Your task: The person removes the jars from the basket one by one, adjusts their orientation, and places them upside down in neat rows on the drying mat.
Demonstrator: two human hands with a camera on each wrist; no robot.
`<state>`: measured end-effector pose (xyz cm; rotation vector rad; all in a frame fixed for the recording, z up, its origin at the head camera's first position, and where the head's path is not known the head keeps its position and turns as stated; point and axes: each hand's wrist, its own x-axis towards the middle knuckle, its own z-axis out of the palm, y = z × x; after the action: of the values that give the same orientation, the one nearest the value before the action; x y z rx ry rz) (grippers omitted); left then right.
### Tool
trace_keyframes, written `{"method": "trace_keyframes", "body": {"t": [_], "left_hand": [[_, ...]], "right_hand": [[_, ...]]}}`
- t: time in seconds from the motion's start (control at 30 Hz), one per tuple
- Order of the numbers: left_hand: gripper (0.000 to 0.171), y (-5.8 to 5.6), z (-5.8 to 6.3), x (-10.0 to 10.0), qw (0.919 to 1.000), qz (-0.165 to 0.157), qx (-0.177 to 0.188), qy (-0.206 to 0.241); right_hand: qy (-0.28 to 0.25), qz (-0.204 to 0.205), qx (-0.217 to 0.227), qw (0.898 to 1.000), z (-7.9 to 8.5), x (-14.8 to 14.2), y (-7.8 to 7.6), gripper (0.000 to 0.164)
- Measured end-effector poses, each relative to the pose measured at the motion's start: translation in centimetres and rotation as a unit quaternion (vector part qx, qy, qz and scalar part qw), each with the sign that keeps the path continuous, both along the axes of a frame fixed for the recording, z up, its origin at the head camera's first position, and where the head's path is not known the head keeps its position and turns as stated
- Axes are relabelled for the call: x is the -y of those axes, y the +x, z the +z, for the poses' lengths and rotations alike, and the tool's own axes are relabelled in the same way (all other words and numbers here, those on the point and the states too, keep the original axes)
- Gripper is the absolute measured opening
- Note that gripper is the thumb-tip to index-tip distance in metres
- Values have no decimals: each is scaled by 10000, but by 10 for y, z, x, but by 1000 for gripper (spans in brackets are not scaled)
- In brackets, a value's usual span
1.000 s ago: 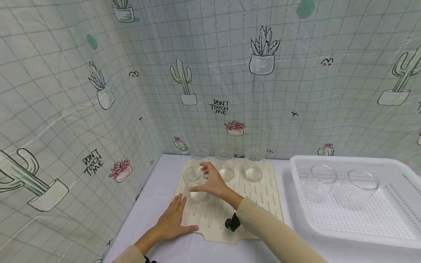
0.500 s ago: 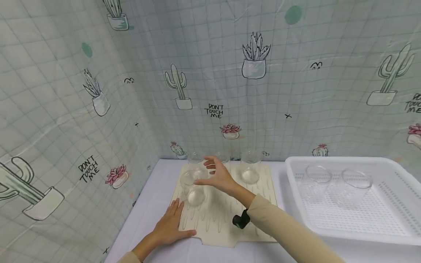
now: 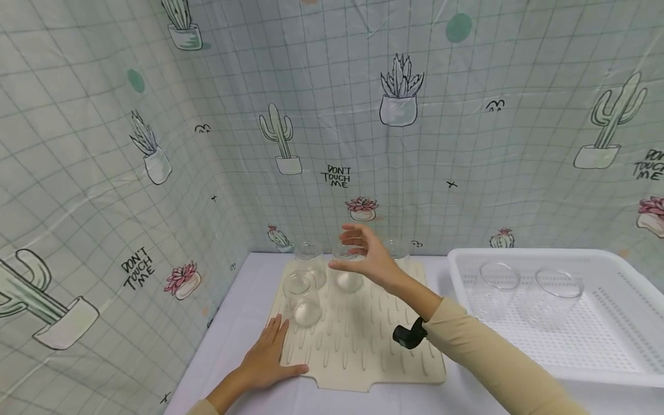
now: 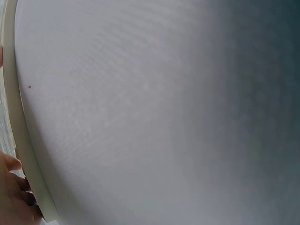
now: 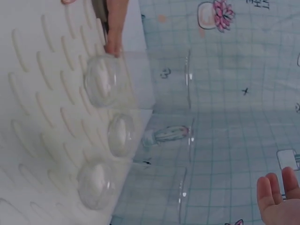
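My left hand (image 3: 264, 356) lies flat at the near left corner of the cream ridged drying mat (image 3: 358, 363), its thumb stretched along the front edge. Just beyond its fingers, a clear drinking glass (image 3: 305, 312) stands upright on the mat. Behind it is a back row: a left glass (image 3: 309, 252), a middle glass (image 3: 346, 281) and a right glass (image 3: 400, 249). Raised over the mat, my right hand (image 3: 370, 259) holds nothing; its fingers and thumb are spread in a loose curve and overlap the middle glass. In the right wrist view its fingertips (image 5: 276, 192) show apart from the glasses.
To the right stands a white perforated plastic basket (image 3: 550, 374) with two more clear glasses in it, a left one (image 3: 495, 294) and a right one (image 3: 552, 300). A patterned curtain (image 3: 441, 144) hangs close behind the mat. A white cloth (image 3: 228, 323) covers the table.
My right hand has let go of the front left glass, which stays on the mat, and has moved up and to the right. My left hand keeps its place on the mat.
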<state>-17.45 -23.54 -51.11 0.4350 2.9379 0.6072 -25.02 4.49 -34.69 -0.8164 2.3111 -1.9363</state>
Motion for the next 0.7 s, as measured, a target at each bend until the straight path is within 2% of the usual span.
{"method": "trace_keyframes", "body": {"t": [0.37, 0.57, 0.7], "left_hand": [[110, 0, 0, 1, 10000, 14, 12, 60], [111, 0, -2, 0, 10000, 24, -12, 38], [110, 0, 0, 1, 10000, -9, 4, 27]], "right_hand": [[-186, -16, -490, 9986, 17, -28, 0, 65], [-31, -226, -415, 9989, 25, -53, 2, 64], [92, -404, -445, 9981, 22, -76, -6, 66]]}}
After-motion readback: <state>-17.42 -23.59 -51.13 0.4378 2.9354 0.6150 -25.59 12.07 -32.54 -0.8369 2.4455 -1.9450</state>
